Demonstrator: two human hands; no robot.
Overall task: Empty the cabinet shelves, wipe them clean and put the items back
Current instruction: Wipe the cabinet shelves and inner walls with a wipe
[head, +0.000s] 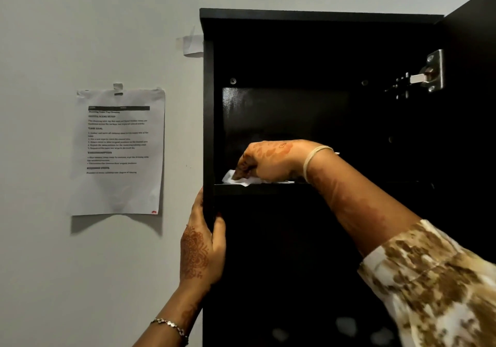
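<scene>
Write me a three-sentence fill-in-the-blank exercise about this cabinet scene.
1. The right hand presses the white wipe onto the ____.
2. The left hand grips the ____'s side panel.
3. The printed sheet is taped to the ____.
Missing words: shelf; cabinet; wall.

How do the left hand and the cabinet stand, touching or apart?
Touching. The head view shows the left hand gripping the left side panel of the cabinet, thumb over its front edge, fingers on its outer face.
</scene>
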